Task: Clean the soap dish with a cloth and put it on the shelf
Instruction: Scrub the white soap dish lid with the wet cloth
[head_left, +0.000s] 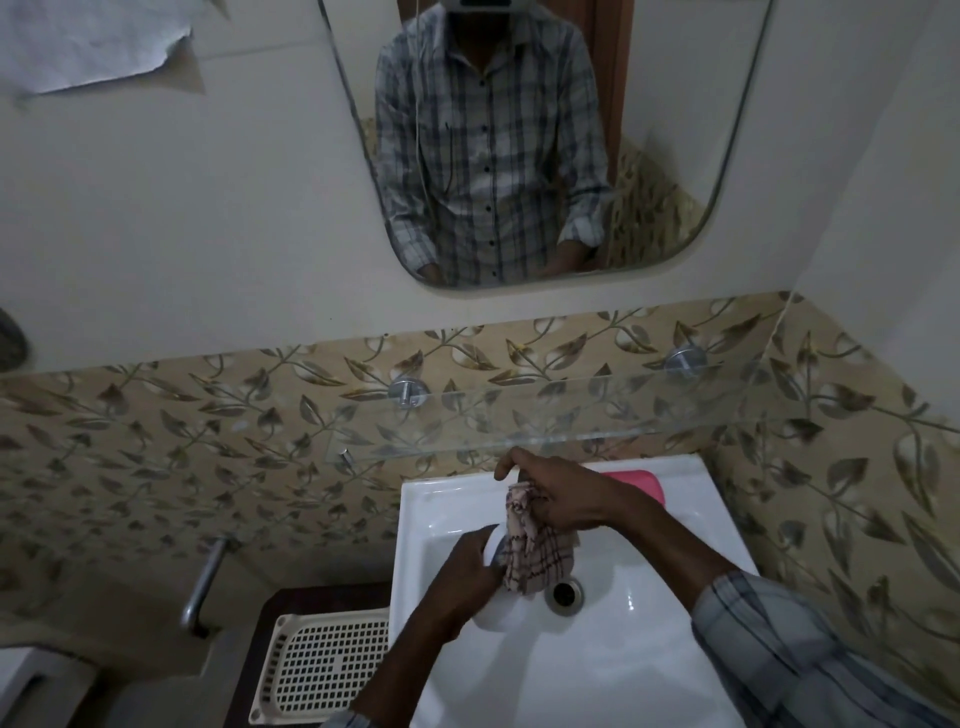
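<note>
While the left hand (470, 571) grips the white soap dish (491, 613) over the sink (649, 665), fingers wrapped round its left edge, the dish's long axis runs near-to-far. The right hand (563, 496) pinches a checked cloth (530, 553) draped over the dish's far end, below the glass shelf (597, 410).

Dim bathroom, low light. Upper wall (218, 208) plain off-white; lower band of leaf-pattern tiles (156, 426) in beige/brown, wraps onto R side wall. Rounded-corner mirror (675, 130) mounted above. White sink (613, 665) w/ drain hole (565, 593) below, against tiles. Metal pipe/handle (205, 582) on wall at L. Cream perforated plastic tray (322, 660) on dark surface beside sink, L side. Torn paper (88, 47) stuck on wall, top L.
</note>
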